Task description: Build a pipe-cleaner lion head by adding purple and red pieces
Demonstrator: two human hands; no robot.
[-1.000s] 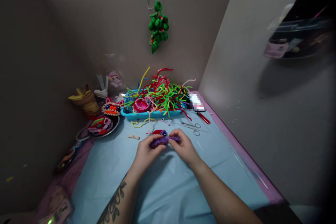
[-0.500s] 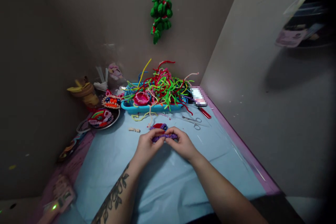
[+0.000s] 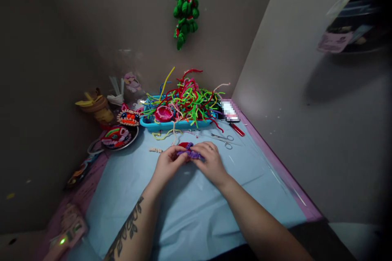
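Observation:
Between my two hands is a small purple and red pipe-cleaner piece (image 3: 191, 154), partly hidden by my fingers. My left hand (image 3: 170, 162) pinches its left side with thumb and fingers. On the other side my right hand (image 3: 210, 162) has its fingers bent over the piece's right edge, gripping it. Just left of my left hand lies a short beige twisted pipe cleaner (image 3: 155, 150). Beyond my hands, a yellow pipe cleaner (image 3: 165, 134) rests on the light blue cloth (image 3: 190, 216). Scissors (image 3: 225, 139) lie to the right.
A blue tray (image 3: 171, 126) heaped with colourful pipe cleaners (image 3: 196, 100) stands at the back. Right of it are a phone (image 3: 230, 111) and a red-handled tool (image 3: 237, 129). At left, a round dish (image 3: 134, 136) holds finished pieces. A green pipe-cleaner tree (image 3: 186, 10) hangs above.
My right hand has lifted and its fingers have moved over the top of the purple piece. The piece has turned and now sits closer together with its red part. The view has shifted slightly.

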